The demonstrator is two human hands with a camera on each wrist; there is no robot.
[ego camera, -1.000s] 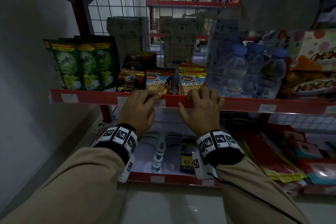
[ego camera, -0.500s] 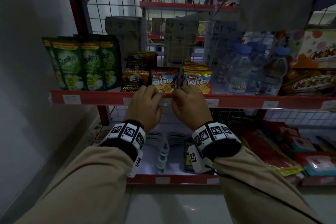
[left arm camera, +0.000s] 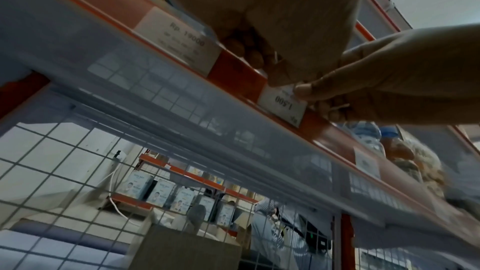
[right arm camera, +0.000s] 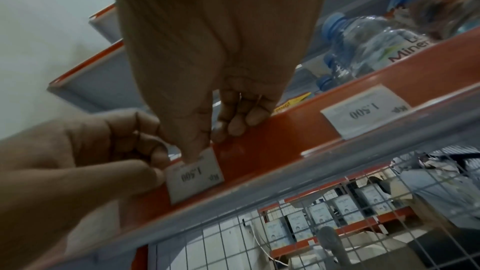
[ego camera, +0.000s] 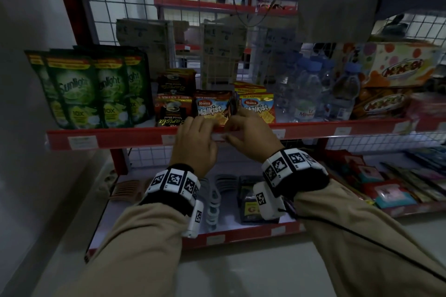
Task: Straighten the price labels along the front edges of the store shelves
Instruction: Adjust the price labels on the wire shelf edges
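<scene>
Red plastic runs along the shelf's front edge, and both hands meet on one white price label reading Rp 1.500, just below the two Malkist packs. A second ago the hands lay spread and apart on the edge; half a second ago they had drawn together, and now they sit closer, fingertips nearly touching. The left hand has its thumb and curled fingers against the label's left end; the right hand presses its thumb on the top corner, its other fingers curled on the rail. The label sits tilted in the strip. Counted along this edge in the head view: five other labels. Three Sunlight pouches face forward, with the edges of more pouches beside them.
</scene>
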